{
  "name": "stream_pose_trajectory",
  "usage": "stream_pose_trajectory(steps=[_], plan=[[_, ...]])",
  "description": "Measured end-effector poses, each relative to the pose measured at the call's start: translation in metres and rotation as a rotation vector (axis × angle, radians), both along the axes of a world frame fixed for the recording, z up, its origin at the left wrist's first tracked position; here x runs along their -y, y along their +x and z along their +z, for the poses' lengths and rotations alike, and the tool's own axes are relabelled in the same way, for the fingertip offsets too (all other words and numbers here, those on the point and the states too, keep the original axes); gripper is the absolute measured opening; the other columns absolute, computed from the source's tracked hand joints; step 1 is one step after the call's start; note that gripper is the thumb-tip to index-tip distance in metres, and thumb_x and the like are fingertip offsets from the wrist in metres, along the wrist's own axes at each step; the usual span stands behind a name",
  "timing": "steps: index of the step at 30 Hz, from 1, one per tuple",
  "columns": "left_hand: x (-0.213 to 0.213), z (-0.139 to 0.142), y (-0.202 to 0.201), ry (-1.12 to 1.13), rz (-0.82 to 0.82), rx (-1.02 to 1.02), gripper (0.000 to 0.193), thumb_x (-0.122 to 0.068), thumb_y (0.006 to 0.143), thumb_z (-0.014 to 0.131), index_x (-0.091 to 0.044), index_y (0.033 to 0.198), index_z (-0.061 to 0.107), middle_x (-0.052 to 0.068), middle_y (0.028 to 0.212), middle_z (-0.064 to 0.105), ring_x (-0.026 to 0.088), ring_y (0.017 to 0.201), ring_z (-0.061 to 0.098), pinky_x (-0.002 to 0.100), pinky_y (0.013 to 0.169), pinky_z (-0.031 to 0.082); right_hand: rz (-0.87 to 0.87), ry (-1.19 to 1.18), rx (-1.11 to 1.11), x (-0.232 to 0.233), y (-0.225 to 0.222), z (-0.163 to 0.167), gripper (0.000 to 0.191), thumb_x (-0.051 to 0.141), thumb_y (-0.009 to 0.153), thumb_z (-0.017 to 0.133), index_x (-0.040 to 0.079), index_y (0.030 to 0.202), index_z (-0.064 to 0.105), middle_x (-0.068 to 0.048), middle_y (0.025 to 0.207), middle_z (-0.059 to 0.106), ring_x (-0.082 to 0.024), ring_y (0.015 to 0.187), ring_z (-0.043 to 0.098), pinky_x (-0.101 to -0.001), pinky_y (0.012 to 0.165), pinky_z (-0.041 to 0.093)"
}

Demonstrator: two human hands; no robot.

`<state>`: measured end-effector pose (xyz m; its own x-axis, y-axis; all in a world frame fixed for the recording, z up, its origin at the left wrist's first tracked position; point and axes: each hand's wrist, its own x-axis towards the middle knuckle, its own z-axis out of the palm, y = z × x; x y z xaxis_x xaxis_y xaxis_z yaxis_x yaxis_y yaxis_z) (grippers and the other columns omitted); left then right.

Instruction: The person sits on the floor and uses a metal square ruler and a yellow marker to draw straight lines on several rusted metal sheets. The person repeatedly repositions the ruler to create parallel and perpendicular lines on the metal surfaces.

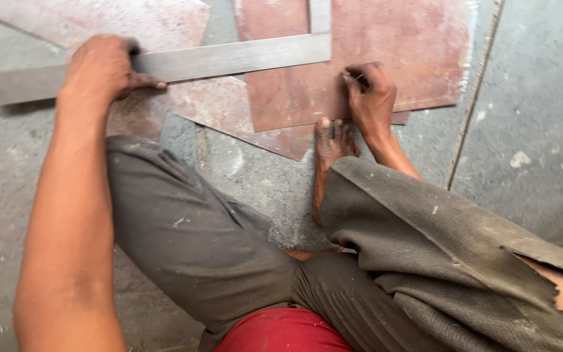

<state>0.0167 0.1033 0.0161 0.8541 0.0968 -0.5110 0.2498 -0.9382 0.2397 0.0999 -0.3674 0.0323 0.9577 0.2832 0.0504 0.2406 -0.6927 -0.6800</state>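
free: bare floor (535, 98) right | blocked: steel square (229, 58) across sheets (360, 72), foot (330, 146) at edge

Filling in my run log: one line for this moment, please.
left hand pressing steel square flat | right hand marking reddish metal sheet | foot at sheet edge

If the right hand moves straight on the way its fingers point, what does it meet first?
The right hand points up the reddish metal sheet. It would probably meet the long arm of the steel square first, though the exact line is uncertain.
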Motion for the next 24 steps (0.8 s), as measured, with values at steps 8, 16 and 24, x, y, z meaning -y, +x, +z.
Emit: stream_pose_trajectory(steps=[8, 16, 24], plan=[[-0.001, -0.009, 0.007, -0.067, 0.079, 0.042, 0.076, -0.052, 0.058, 0.099, -0.001, 0.110, 0.075, 0.023, 0.101, 0.074, 0.041, 0.098, 0.070, 0.049, 0.088, 0.055, 0.082, 0.035, -0.142, -0.030, -0.005, -0.002, 0.010, 0.003, 0.096, 0.076, 0.003, 0.105, 0.076, -0.011, 0.102, 0.073, -0.025, 0.091, 0.075, -0.0339, 0.078, 0.062], [-0.003, -0.011, 0.007, -0.064, 0.123, 0.033, 0.078, -0.054, 0.053, 0.101, -0.002, 0.106, 0.076, 0.022, 0.097, 0.074, 0.039, 0.095, 0.071, 0.047, 0.087, 0.055, 0.285, -0.122, -0.098, -0.041, -0.010, 0.004, 0.014, 0.005, 0.096, 0.075, 0.006, 0.110, 0.075, -0.012, 0.110, 0.068, -0.026, 0.097, 0.072, -0.0350, 0.079, 0.062], [0.003, -0.014, 0.014, -0.058, 0.170, 0.009, 0.074, -0.051, 0.051, 0.101, -0.004, 0.104, 0.077, 0.019, 0.097, 0.075, 0.036, 0.095, 0.071, 0.046, 0.086, 0.056, 0.515, -0.005, -0.080, -0.112, 0.001, -0.017, 0.012, 0.010, 0.097, 0.077, 0.008, 0.108, 0.072, -0.010, 0.107, 0.067, -0.029, 0.093, 0.071, -0.0399, 0.077, 0.059]])
